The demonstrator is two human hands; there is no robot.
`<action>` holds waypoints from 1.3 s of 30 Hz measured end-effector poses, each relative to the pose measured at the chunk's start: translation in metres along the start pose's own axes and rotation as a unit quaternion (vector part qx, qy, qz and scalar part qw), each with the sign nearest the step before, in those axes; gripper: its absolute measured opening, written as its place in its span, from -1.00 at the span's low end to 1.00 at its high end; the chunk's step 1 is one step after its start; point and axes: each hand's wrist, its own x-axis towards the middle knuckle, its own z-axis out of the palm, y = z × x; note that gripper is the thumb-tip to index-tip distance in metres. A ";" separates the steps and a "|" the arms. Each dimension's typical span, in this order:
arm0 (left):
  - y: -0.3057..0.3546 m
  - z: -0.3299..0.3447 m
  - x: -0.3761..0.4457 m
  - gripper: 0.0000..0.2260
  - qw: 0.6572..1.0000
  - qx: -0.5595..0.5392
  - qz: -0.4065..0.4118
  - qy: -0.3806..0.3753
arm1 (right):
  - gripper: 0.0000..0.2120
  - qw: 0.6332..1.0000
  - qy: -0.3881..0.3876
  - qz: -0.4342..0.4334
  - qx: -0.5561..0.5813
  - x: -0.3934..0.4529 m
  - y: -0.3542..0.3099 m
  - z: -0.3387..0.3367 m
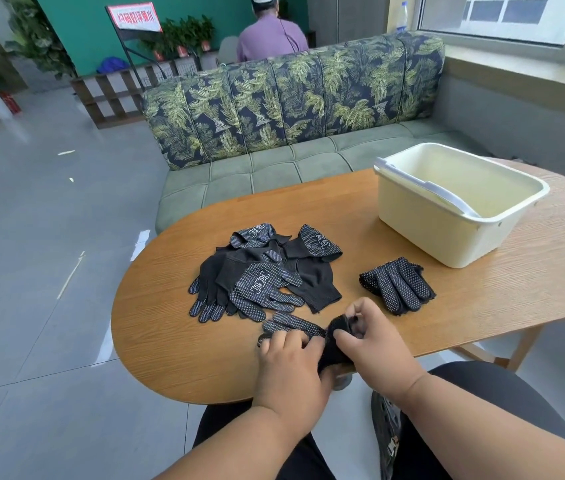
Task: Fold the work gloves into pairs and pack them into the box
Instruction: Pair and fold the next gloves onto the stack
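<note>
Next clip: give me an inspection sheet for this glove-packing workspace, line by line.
Surface: oval wooden table, glossy.
Job's things: loose glove pile; folded pair beside it; cream box holds no visible gloves; pair in hand being folded.
Clutter: nothing seen.
Hands: left hand and right hand both grip the pair in hand.
Cables: nothing seen.
Surroundings: leaf-print sofa, person seated behind, window.

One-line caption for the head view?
Both hands fold black dotted work gloves beside a loose glove pile; cream plastic box empty.
</note>
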 end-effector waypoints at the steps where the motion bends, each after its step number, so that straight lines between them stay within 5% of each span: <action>1: -0.002 0.000 0.000 -0.80 1.000 -0.026 -0.003 0.011 | -0.79 0.999 -0.011 -0.009 0.037 -0.001 -0.003 0.001; 4: -0.007 -0.009 -0.002 -0.78 0.981 -0.184 -0.067 0.001 | -0.72 0.995 -0.020 -0.056 0.084 -0.004 -0.009 -0.001; 7: -0.013 -0.014 -0.004 -0.67 0.917 -0.354 -0.178 -0.043 | -0.75 0.995 -0.010 -0.102 0.007 -0.005 -0.007 -0.004; 11: -0.029 -0.003 0.009 -0.85 0.888 -0.382 -0.254 -0.024 | -0.70 0.973 -0.036 -0.157 -0.167 -0.001 0.008 -0.003; 13: -0.039 0.004 0.017 -0.59 0.881 -0.392 -0.263 -0.018 | -0.66 0.959 -0.057 -0.144 -0.238 0.002 0.016 -0.001; 15: -0.045 0.007 0.023 -0.30 0.890 -0.371 -0.265 -0.010 | -0.64 0.945 -0.060 -0.145 -0.287 0.004 0.022 -0.001; 17: -0.046 0.004 0.026 -0.26 0.903 -0.344 -0.259 0.003 | -0.65 0.933 -0.063 -0.159 -0.315 0.007 0.026 0.000; 25: -0.044 0.003 0.032 -0.44 0.896 -0.369 -0.246 0.026 | -0.84 0.925 -0.029 -0.173 -0.338 0.007 0.032 0.003; 39: -0.043 0.012 0.052 -0.72 0.917 -0.351 -0.184 0.047 | -0.74 0.912 -0.042 -0.194 -0.359 0.007 0.038 0.003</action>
